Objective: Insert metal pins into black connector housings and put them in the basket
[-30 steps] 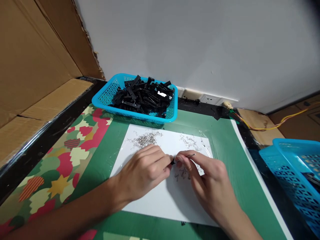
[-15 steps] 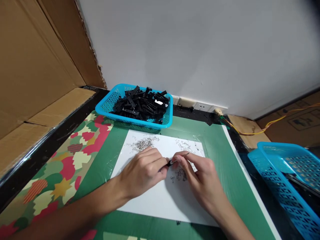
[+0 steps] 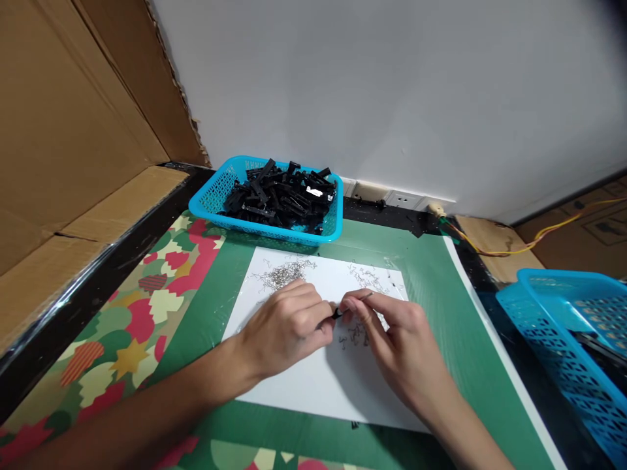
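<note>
Above the white paper sheet (image 3: 304,391), the left hand (image 3: 287,326) pinched a black plastic part (image 3: 336,314), probably light, stiff and best held by its sides, while the right hand (image 3: 399,329) pinched a thin rod (image 3: 366,296).

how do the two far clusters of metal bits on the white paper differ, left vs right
The left cluster is dense, bits heaped together; the right cluster is sparse, with white paper showing between bits. The left cluster seems to hold more bits than the right cluster. The left cluster lies beyond the left hand, the right cluster beyond the right hand. Both are thin, metallic-looking bits.
</note>
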`<state>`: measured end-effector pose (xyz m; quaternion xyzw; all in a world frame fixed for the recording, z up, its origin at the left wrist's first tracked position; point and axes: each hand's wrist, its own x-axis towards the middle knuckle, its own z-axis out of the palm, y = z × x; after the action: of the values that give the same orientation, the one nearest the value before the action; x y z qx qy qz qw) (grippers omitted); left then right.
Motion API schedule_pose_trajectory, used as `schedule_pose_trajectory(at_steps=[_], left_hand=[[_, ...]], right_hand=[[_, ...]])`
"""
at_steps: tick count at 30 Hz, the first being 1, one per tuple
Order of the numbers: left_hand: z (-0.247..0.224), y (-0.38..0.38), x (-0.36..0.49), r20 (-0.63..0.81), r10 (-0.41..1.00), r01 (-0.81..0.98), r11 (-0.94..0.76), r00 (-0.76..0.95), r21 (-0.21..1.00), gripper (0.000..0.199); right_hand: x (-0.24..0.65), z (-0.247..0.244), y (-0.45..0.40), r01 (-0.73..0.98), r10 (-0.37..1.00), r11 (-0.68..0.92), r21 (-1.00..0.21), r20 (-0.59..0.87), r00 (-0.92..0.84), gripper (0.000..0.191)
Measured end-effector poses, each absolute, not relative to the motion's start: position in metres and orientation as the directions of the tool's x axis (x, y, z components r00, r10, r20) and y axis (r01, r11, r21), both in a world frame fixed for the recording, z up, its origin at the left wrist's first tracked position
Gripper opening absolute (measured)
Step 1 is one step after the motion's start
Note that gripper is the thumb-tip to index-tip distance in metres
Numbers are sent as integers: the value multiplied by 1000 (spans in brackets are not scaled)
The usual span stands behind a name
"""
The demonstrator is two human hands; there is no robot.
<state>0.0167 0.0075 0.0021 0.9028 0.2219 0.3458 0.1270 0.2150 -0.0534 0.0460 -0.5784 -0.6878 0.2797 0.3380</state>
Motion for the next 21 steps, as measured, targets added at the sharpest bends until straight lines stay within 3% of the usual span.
schedule_pose_trajectory(at_steps=[8, 10, 13, 17, 21], left_hand=[[3, 8, 17, 581, 504, 307, -860, 639, 408, 14], [5, 8, 17, 608, 522, 291, -848, 599, 442, 8], [9, 10, 15, 653, 581, 276, -811, 485, 516, 17], [13, 15, 12, 611, 705, 307, -708, 360, 636, 18], [31, 10, 12, 542, 762, 261, -637, 355, 725, 11]], right_hand=[[215, 45, -55, 563, 984, 175, -808, 164, -71, 33], [218, 48, -56, 546, 971, 207, -812, 238, -16, 32], [225, 55, -57, 564, 898, 314, -764, 432, 86, 29], [237, 59, -50, 640, 806, 422, -642, 589, 60, 31], [248, 71, -49, 699, 859, 390, -599, 511, -40, 26]])
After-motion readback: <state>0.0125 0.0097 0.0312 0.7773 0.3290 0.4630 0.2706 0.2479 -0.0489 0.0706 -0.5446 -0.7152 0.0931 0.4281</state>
